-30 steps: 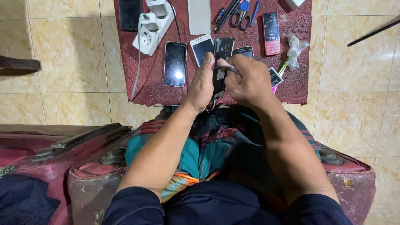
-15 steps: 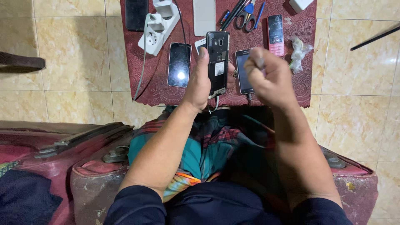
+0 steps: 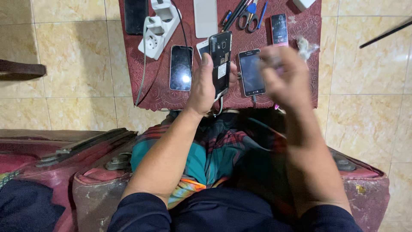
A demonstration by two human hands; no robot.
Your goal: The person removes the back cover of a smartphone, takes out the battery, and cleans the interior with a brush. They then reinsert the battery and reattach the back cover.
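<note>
Since half a second ago the right hand has lifted clear of the opened phone and blurs in the air to its right, so I cannot tell whether those fingers pinch anything. Largest around the phone is the red patterned cloth on the tiled floor beneath it; then the white power strip up to its left, a dark-screened phone just left, another phone just right, and scissors above. The left hand is clamped on the opened phone, upright, back cover off. It looks light, stiff and slippery, with fragile exposed insides, best gripped by its long edges. Its lower end hides behind the palm.
</note>
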